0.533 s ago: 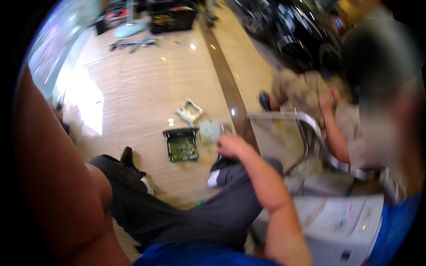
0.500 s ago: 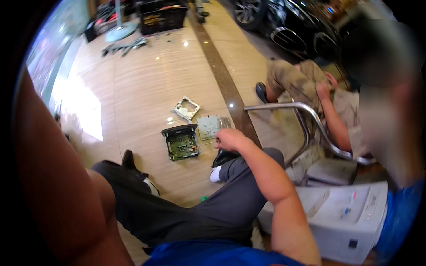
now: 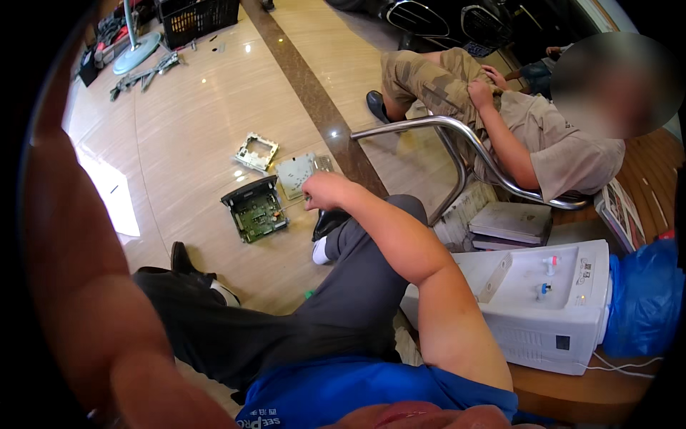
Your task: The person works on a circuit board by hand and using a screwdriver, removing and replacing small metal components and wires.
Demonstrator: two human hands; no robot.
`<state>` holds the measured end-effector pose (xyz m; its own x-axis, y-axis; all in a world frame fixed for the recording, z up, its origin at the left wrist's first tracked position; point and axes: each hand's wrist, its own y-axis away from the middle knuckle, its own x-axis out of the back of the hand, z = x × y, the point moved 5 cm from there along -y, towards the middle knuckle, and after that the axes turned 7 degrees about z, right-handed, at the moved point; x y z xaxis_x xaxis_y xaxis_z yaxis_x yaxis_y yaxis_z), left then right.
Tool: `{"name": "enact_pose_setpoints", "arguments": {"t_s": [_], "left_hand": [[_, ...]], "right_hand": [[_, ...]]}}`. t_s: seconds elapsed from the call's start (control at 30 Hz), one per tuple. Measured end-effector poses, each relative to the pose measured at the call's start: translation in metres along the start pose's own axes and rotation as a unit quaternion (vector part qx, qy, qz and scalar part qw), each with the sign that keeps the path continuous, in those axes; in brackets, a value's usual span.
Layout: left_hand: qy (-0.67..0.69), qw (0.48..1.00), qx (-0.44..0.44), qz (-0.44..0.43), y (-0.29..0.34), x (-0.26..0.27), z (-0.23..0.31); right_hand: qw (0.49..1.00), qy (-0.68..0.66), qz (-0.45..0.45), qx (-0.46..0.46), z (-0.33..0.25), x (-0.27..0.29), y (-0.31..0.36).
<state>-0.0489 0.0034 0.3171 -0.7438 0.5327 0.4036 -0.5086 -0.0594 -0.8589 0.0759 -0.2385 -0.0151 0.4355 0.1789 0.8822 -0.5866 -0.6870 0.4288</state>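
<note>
My right hand [image 3: 325,191] reaches down over my right knee, closed in a fist on a thin screwdriver whose tip points left toward an open black housing with a green circuit board [image 3: 257,211] on the floor. Just behind the hand lies a pale flat cover panel [image 3: 296,175], and farther back a white metal frame [image 3: 257,151]. My left arm runs up the left edge of the picture, and its hand is out of sight.
Another person reclines on a steel-tube chair [image 3: 429,125] at the right. A white water dispenser [image 3: 543,300], a blue bag [image 3: 643,300] and stacked books [image 3: 511,222] sit beside me. A fan base [image 3: 136,53], a black crate [image 3: 196,14] and white paper [image 3: 114,200] are on the floor.
The view has shifted, so everything sits higher and further left. My right hand stays by the circuit board, a little closer to it than before.
</note>
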Motion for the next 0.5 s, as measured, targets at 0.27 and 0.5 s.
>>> {"name": "enact_pose_setpoints", "arguments": {"t_s": [0.27,0.5], "left_hand": [[-0.009,0.943,0.107,-0.315,0.130,-0.043,-0.066],[-0.016,0.824,0.209,-0.527,0.197,-0.089,-0.145]], "right_hand": [[0.999,-0.005,-0.002,-0.042,0.004,0.011,0.005],[0.997,0.019,-0.036,-0.066,0.007,-0.004,-0.001]]}}
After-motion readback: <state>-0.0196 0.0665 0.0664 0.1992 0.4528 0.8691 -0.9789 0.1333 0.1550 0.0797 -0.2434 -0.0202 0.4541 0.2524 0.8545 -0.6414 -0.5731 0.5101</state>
